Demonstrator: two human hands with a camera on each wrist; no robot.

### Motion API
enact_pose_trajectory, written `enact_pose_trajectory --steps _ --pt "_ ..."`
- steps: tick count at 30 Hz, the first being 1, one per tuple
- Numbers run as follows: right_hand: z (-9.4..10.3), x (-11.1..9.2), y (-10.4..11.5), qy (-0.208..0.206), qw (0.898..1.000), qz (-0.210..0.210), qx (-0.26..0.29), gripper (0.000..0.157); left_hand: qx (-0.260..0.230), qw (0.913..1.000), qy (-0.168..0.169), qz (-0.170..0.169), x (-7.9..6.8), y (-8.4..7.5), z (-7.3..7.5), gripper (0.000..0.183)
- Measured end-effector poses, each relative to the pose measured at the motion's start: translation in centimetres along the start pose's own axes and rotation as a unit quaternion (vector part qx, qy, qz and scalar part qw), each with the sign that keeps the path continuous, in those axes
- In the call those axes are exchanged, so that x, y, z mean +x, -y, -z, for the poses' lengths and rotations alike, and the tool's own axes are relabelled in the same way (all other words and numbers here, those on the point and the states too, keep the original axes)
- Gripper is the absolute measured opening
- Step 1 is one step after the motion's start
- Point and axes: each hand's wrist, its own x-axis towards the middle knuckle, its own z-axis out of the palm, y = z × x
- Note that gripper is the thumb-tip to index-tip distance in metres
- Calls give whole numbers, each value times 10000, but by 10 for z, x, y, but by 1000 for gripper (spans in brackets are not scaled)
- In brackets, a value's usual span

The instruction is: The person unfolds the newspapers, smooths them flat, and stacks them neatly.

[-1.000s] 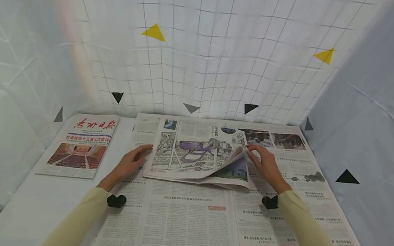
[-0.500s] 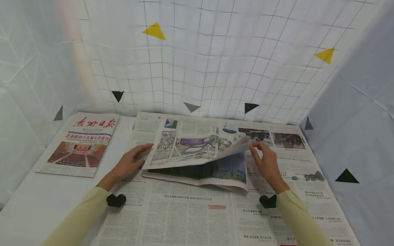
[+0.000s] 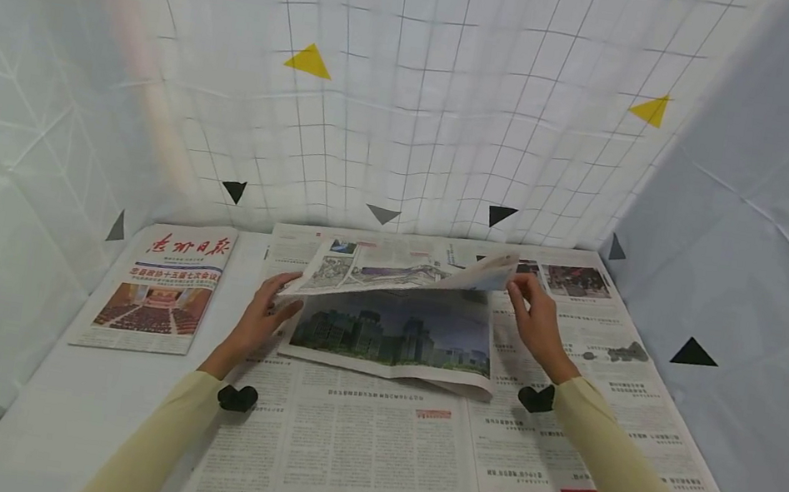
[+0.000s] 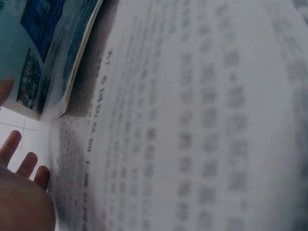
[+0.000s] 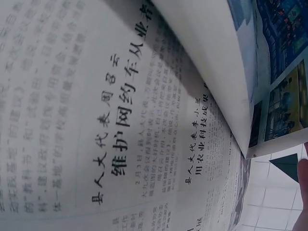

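Note:
A folded newspaper (image 3: pixel 393 334) lies on a spread newspaper (image 3: pixel 369 427). Its top page (image 3: pixel 390 275) is raised and tilted back from the near edge, baring a large picture of buildings. The right hand (image 3: pixel 535 320) pinches that page at its right edge; in the right wrist view only part of the right hand (image 5: pixel 303 185) shows. At the left corner the left hand (image 3: pixel 259 319) has relaxed fingers, with the raised page between fingers and thumb. The left wrist view shows several fairly straight fingers (image 4: pixel 26 163) below the page's corner.
Another folded newspaper (image 3: pixel 161 289) with a red title lies at the left on the white table (image 3: pixel 78 395). White sheeting (image 3: pixel 409 139) with grid lines and coloured triangles closes off the back and sides.
The right hand has lifted the top page further up and back, uncovering the picture beneath. The left hand has moved slightly up, and the page's left corner has risen between its fingers and thumb.

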Motion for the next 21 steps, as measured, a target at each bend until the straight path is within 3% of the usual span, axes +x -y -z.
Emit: enact_pose_trajectory --steps 7,11,17,21 --pt "0 3 -1 -197 9987 -72 472 24 -14 9998 26 186 2 -2 2 70" --pt "2 5 0 -199 9970 -141 741 26 163 9998 -79 -79 8 -8 4 68" --pt "5 8 14 -289 9956 -154 873 26 613 9934 -605 -755 25 -27 4 43" --pt "10 7 39 -306 9949 -249 928 26 746 9918 -834 -620 30 -34 3 28"
